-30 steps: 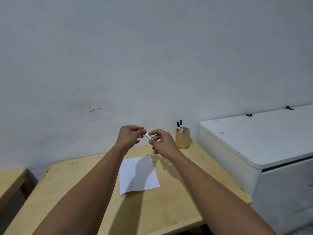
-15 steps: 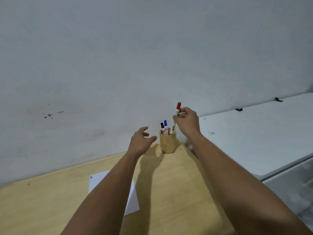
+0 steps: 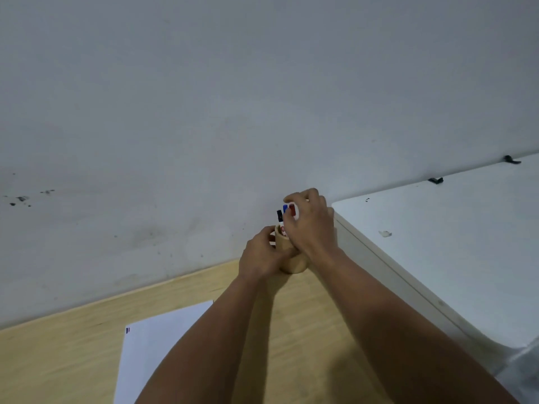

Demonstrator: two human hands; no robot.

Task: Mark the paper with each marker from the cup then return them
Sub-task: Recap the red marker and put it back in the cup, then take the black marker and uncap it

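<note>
Though blurred, red-printed marker label [image 3: 282,230].

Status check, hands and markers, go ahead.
Left hand wrapped around wooden cup. Right hand shut on red marker, lowered into cup beside blue marker and black marker. Nothing blocking.

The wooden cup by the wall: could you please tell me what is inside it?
Three markers stand in the wooden cup: black cap, blue cap, red cap. The right hand covers the red one's barrel; the cup wall hides their lower ends.
</note>
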